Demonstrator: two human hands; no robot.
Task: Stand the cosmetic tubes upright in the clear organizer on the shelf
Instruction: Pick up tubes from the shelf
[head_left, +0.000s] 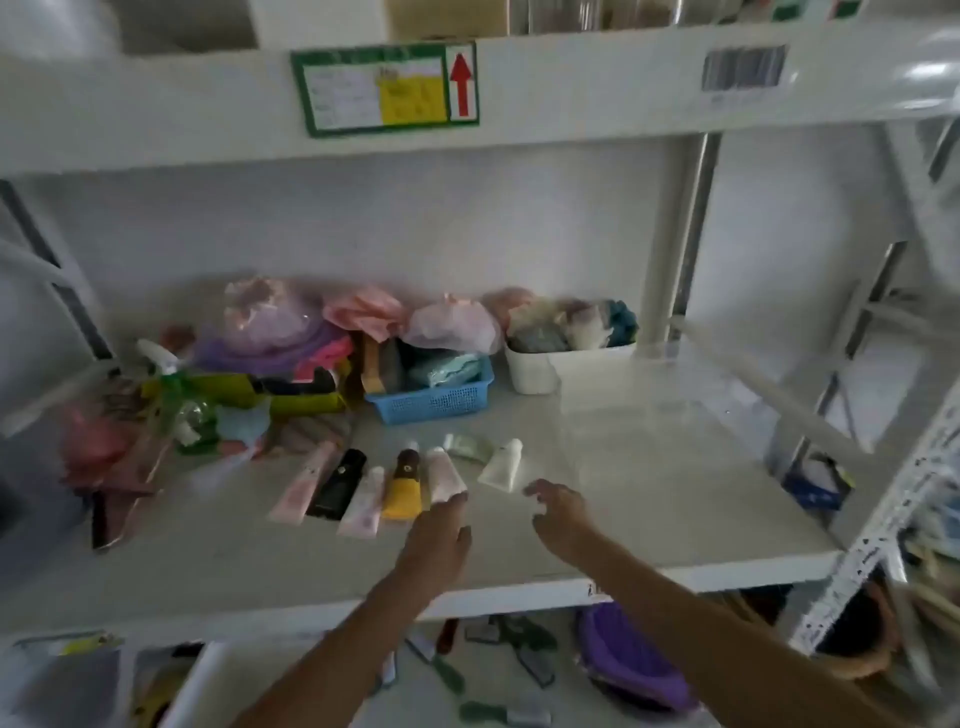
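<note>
Reaching over the shelf (675, 467), both hands are empty, fingers loosely spread. Seven tubes lie flat in a ragged row, caps mostly toward the back, long axes running front to back. Left hand (441, 535) has its fingertips right at the tail of the pink tube (445, 475), beside the yellow tube (404, 486). Right hand (563, 514) hovers just short of the white tube (503, 464), the nearest to it. No clear organizer can be made out; the picture is blurred.
</note>
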